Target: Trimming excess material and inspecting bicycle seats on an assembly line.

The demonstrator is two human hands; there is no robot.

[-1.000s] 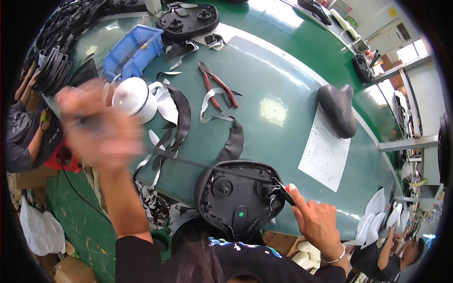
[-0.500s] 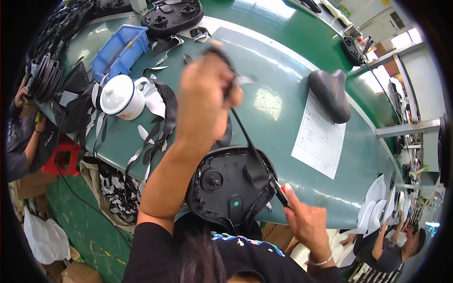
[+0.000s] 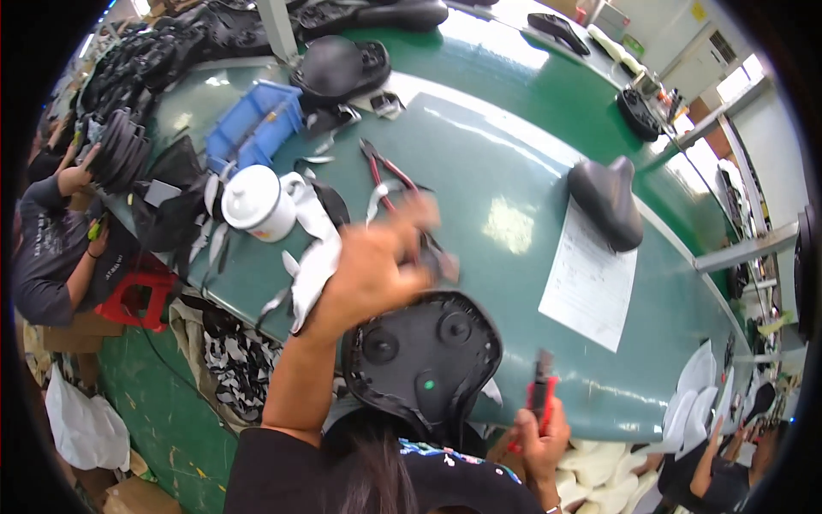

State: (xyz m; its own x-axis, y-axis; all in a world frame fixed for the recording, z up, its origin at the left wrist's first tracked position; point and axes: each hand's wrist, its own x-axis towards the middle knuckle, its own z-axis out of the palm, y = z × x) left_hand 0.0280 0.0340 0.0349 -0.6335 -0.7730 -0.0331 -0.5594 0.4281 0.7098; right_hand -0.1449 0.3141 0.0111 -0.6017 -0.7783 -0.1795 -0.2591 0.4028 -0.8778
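Observation:
My right hand point(image 3: 541, 437), low and right of centre, is closed around a red-and-black utility knife point(image 3: 543, 390) that points up. A black bicycle saddle point(image 3: 419, 351) lies underside up in front of me, its round fittings and green dot in plain view. Over its far left edge hovers my left hand point(image 3: 377, 265), its fingers smeared by motion. A blurred dark scrap point(image 3: 441, 261) shows by those fingers; whether they hold it I cannot tell. Red-handled pliers point(image 3: 377, 171) lie on the table just beyond this hand. White strips point(image 3: 318, 265) of trimming lie beside my left forearm.
A white lidded mug point(image 3: 257, 204) and a blue bin point(image 3: 254, 124) stand at the left among black scraps. Right of centre, a finished saddle point(image 3: 606, 206) rests on a printed sheet point(image 3: 586, 287). White pads point(image 3: 689, 390) are at the right edge. Other people work at both sides.
My left hand has come down toward me, and the black strip it pulled from the saddle no longer stretches across it. My right hand has drawn the knife back from the saddle's edge. Pliers are now visible.

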